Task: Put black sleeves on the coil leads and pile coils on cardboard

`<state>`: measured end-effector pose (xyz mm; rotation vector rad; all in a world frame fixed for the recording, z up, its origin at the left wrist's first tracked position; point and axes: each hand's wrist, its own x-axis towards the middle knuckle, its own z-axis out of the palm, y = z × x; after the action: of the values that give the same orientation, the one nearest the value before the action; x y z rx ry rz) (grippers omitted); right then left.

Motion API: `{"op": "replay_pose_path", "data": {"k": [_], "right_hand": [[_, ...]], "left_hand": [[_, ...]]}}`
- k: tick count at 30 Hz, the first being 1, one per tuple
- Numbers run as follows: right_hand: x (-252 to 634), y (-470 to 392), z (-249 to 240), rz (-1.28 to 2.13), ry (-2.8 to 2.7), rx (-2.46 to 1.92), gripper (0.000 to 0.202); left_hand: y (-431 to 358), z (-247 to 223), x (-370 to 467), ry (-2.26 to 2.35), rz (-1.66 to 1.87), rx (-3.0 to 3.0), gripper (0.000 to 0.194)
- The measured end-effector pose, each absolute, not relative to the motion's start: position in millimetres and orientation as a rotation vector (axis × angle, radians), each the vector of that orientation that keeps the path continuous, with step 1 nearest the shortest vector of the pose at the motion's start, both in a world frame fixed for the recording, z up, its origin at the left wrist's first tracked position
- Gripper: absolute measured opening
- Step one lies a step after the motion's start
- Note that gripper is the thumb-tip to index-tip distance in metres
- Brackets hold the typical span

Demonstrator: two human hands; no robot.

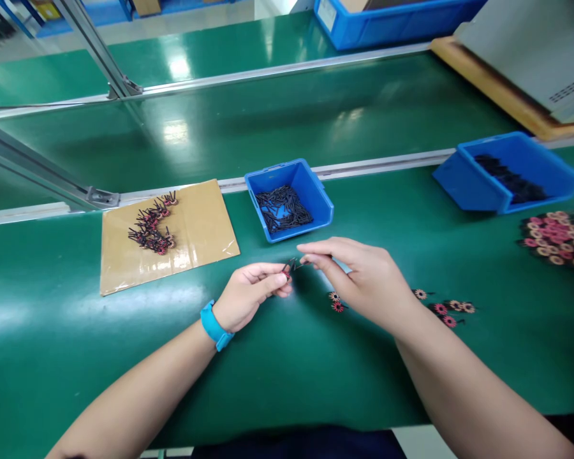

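My left hand (261,290), with a turquoise band on its wrist, pinches a small red wound coil part (287,274) that has thin dark leads sticking up. My right hand (351,268) is closed at the fingertips around a thin lead or sleeve beside that part; the fingers partly hide it. Just beyond both hands stands a blue bin (289,201) holding many short black sleeves (284,207). Under and beside my right hand lie loose coil parts, a red one (337,306) among them, and several more coils (447,312) farther right.
Coils with black sleeves (153,223) lie on a cardboard sheet (198,217) at left. A second blue bin (507,175) with dark pieces stands at right, near a heap of red and tan coils (555,239). Metal framing (95,48) rises at the left.
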<state>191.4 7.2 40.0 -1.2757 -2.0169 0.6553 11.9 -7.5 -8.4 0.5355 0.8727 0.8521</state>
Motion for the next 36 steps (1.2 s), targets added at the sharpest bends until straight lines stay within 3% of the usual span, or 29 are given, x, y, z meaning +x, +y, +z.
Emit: {"op": "replay_pose_path", "data": {"k": [10,20,36], "right_hand": [[189.6,6.6,40.8,0.653,-2.094,-1.243,0.023],[191.8,7.2,40.0,0.375,-2.151,-1.146,0.019],[191.0,5.9,40.1,0.388,-2.171,-1.151,0.019]], "left_hand": [[-7.6,-6.8,12.1,0.877,0.847,0.515,0.031],[-7.7,-7.0,12.7,0.885,0.855,0.515,0.031],[-7.4,-6.0,12.5,0.878,0.852,0.522,0.031]]}}
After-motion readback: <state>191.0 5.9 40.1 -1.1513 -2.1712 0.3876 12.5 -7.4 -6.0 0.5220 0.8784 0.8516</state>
